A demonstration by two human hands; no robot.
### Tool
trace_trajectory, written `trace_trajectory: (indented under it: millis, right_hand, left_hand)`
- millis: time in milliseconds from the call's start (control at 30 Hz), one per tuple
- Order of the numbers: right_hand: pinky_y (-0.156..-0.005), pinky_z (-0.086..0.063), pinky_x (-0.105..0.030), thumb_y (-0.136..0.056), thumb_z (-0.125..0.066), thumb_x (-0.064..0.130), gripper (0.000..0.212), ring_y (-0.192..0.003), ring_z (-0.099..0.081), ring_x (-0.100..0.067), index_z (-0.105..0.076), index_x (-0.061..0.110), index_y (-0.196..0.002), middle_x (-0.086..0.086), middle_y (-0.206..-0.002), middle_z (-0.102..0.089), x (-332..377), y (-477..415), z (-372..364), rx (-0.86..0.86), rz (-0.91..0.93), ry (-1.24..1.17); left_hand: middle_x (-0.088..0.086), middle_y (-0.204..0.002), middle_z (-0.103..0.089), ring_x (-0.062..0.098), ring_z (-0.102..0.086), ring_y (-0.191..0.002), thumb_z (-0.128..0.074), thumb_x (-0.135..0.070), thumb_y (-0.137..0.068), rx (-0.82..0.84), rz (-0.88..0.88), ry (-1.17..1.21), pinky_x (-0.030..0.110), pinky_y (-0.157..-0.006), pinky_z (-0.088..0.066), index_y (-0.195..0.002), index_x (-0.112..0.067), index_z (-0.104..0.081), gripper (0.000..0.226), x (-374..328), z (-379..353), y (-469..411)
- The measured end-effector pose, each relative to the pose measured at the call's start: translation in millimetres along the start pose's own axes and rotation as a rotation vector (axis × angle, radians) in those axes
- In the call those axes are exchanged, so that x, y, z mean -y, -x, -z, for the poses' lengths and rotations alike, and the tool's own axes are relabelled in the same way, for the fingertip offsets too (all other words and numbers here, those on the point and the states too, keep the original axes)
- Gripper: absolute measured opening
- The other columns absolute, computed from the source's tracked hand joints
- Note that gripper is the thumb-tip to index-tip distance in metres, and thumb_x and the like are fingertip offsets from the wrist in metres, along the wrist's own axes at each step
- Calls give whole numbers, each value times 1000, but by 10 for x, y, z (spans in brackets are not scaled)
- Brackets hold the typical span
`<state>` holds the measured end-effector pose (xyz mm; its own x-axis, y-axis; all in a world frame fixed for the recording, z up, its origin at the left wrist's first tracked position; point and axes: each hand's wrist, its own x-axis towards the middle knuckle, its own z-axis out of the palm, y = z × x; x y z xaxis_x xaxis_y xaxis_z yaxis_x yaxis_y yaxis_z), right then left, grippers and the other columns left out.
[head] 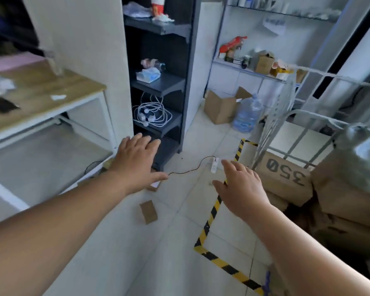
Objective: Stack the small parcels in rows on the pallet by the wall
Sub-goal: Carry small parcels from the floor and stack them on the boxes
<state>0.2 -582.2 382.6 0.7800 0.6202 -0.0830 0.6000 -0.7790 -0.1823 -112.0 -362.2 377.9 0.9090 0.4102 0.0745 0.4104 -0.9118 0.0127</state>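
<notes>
Both of my arms stretch forward over the tiled floor. My left hand (137, 161) is spread flat with straight fingers and holds nothing. My right hand (241, 184) is also flat and holds nothing. A small brown parcel (149, 211) lies on the floor below and between them. A second small parcel (155, 185) with a white label peeks out from under my left hand. Large brown boxes, one marked 350 (286, 174), are piled at the right inside a floor area outlined with yellow-black tape (212, 214). No pallet is plainly visible.
A dark shelf unit (158, 82) stands ahead with cables on it. A wooden-topped white table (41, 103) is at the left. A thin black wire with a white plug (214, 165) crosses the floor. A white wire rack (286, 124), an open carton (220, 107) and a water jug (247, 114) stand beyond.
</notes>
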Motion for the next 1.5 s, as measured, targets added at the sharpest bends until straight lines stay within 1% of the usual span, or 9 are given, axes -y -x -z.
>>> trace_trajectory:
  millis: [233,400,567,733,833,933,1100,1333,1500]
  right_hand:
    - [-119,-23,-41,-101,-43,47,65,-143,-32,-27,-19,20,-156,-3,-156,-32,1438,-387,-403,87,144,-6]
    - [-117,-24,-41,-101,-44,46,64,-142,-34,-27,-21,20,-154,-4,-154,-36,2044,-674,-653,151,189,-1]
    - [-113,-26,-37,-101,-43,44,56,-137,-38,-26,-30,19,-149,-3,-147,-42,2250,-1035,-863,211,190,10]
    - [-114,-25,-37,-101,-44,44,61,-139,-36,-26,-23,20,-153,-2,-151,-38,2223,-1654,-1112,270,178,14]
    - [-114,-25,-37,-101,-44,44,61,-139,-36,-26,-24,19,-152,-3,-152,-38,2205,-2180,-1262,312,172,21]
    - [-112,-28,-37,-100,-45,41,53,-134,-40,-27,-33,17,-146,-4,-147,-42,2261,-2781,-1404,347,189,28]
    - [-110,-32,-39,-99,-50,39,50,-130,-44,-28,-38,17,-142,-5,-142,-46,2582,-3625,-1706,357,253,48]
    - [-111,-34,-41,-97,-50,43,48,-128,-45,-27,-40,17,-137,-5,-138,-48,3201,-4300,-2405,409,266,59]
    - [-106,-34,-38,-96,-52,35,47,-127,-43,-28,-40,18,-138,-4,-140,-45,3685,-4659,-3132,437,213,35]
  left_hand:
    - [4,-149,-36,26,-25,-140,-56,-74,-79,-14,190,-3,39,-113,-17,-150,-19,-27,94,1615,21,541]
    - [5,-150,-35,25,-25,-140,-55,-75,-78,41,324,-33,39,-113,-17,-149,-19,-27,94,2372,-126,701]
    - [2,-140,-43,25,-33,-134,-55,-75,-77,111,355,-28,39,-109,-24,-145,-20,-32,90,2722,-407,552]
    - [1,-132,-47,24,-37,-129,-54,-75,-76,180,371,-16,38,-105,-29,-141,-19,-36,88,2857,-732,49]
    - [1,-135,-46,24,-37,-130,-55,-74,-78,221,400,-13,38,-106,-28,-142,-19,-34,88,2962,-954,-335]
    - [3,-143,-42,25,-34,-135,-53,-72,-81,261,446,-3,39,-109,-26,-147,-17,-29,89,3101,-1163,-749]
    - [7,-144,-42,28,-35,-135,-56,-67,-84,291,492,20,41,-110,-27,-147,-14,-30,86,3431,-1510,-1322]
    - [8,-154,-30,27,-24,-143,-51,-67,-88,398,507,23,39,-114,-22,-152,-15,-19,89,4139,-2178,-1778]
    - [10,-154,-29,29,-27,-141,-52,-65,-88,449,552,52,40,-111,-27,-152,-15,-20,87,4827,-2830,-1931]
